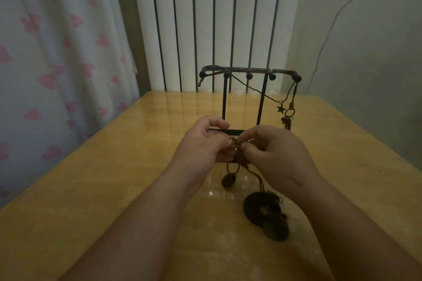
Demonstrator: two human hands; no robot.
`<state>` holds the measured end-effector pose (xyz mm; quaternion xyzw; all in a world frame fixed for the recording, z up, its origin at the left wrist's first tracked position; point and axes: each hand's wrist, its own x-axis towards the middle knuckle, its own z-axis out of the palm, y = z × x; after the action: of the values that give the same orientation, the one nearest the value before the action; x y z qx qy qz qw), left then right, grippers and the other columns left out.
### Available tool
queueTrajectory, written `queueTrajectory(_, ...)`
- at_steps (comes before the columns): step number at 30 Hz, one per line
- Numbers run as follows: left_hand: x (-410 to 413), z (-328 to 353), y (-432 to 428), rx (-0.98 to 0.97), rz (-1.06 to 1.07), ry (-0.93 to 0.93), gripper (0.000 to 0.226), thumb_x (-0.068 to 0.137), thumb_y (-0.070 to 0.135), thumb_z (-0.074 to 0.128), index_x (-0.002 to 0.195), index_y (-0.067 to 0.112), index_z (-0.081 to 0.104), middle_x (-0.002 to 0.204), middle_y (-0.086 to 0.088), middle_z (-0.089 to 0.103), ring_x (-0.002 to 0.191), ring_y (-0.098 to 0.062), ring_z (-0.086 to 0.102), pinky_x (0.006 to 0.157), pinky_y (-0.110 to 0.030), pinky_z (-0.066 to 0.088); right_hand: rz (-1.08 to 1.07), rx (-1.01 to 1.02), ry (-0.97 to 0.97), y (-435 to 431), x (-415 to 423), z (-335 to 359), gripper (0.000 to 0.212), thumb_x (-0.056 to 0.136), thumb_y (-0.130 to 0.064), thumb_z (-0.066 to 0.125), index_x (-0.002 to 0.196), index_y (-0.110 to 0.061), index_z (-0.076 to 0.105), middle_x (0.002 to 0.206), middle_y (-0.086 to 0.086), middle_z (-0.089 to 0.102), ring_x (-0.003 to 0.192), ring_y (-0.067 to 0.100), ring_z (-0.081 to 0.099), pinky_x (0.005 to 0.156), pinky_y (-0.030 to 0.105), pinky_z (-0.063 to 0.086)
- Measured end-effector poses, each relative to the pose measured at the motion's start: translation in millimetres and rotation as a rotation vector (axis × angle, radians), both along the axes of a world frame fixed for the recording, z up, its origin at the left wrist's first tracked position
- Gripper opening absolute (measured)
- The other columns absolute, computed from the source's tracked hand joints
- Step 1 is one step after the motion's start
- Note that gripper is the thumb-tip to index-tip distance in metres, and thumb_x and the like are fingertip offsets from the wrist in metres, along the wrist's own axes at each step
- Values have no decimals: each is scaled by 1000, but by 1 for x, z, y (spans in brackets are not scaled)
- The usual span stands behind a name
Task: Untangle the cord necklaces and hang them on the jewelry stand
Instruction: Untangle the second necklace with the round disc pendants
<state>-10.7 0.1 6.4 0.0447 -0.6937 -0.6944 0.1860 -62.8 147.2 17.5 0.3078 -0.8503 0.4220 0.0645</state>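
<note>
Both hands meet above the wooden table [114, 178], the left hand [203, 143] and right hand [276, 155] each pinching the knotted brown cords [237, 143]. Dark disc pendants [262, 210] dangle below onto the tabletop. Just behind stands the black jewelry stand [242, 98], a star-charm necklace [281, 109] already draped on it.

The left forearm [137, 223] and the right forearm [354, 230] are bare along their whole visible length. They are smooth and rounded, broad near the bottom edge of the view and narrowing toward the wrists. The left hand [203, 141] and the right hand [278, 155] are bare as well, with full, soft-looking backs and a faint crease at the right wrist [303, 191]. The fingers [217, 122] are short with rounded tips, and the dim light leaves finer detail such as the nails too blurred to tell.
</note>
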Motion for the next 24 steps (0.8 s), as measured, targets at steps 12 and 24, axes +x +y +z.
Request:
queueTrajectory(12, 2, 6, -1, 159, 15, 11, 27, 96, -4, 43, 107, 16, 58, 88, -12, 60, 81, -26, 66, 74, -34, 55, -141, -442, -322, 10, -6, 9, 14, 98, -18, 49, 96, -26, 61, 89, 3, 62, 72, 18, 58, 60, 34, 51)
queueTrajectory(24, 3, 4, -1, 19, 20, 13, 42, 86, -9, 56, 115, 22, 60, 85, -4, 62, 84, -22, 67, 76, -35, 55, 71, -330, -224, 9, 4, 10, 23, 89, -12, 57, 105, -27, 60, 104, -9, 59, 97, 5, 56, 72, 22, 47)
